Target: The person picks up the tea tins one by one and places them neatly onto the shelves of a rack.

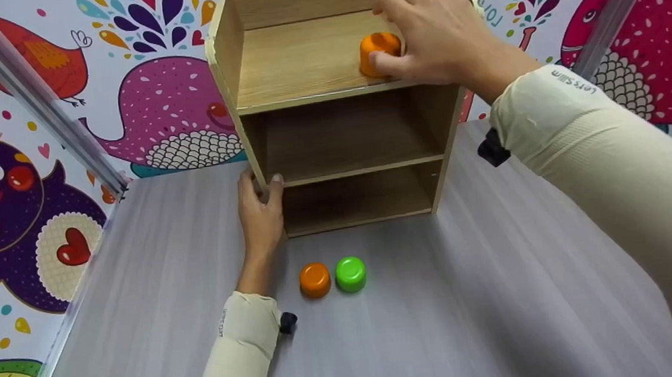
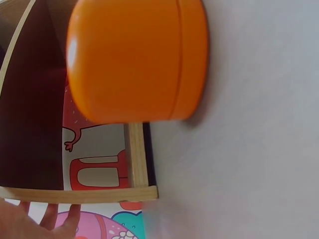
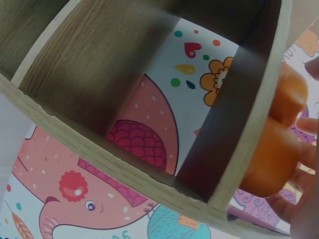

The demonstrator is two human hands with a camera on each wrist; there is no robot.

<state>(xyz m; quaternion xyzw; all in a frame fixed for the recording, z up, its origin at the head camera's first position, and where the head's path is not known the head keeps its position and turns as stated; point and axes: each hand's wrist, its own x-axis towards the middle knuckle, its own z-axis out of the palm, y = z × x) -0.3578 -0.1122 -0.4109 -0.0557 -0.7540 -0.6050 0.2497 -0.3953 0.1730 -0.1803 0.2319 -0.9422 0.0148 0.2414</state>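
Note:
My left hand (image 1: 259, 221) grips the left side panel of a wooden shelf unit (image 1: 370, 169), thumb at the front edge. Its fingers (image 2: 74, 219) show behind the panel in the left wrist view. Over the top shelf, my right hand (image 1: 440, 30) bends round an orange cup (image 3: 271, 159), largely hidden from the head view. Close beside it is a second orange cup (image 3: 291, 92), which the head view shows left of my thumb. On the table before the unit, another orange cup (image 1: 315, 280) and a green cup (image 1: 350, 274) lie bottom up.
The unit stands on a grey table (image 1: 169, 273). Its middle shelf (image 1: 350, 139) and lowest compartment (image 1: 361, 201) face me. Behind are walls with cartoon animals (image 1: 180, 111) and a metal post (image 1: 34, 92) at the left.

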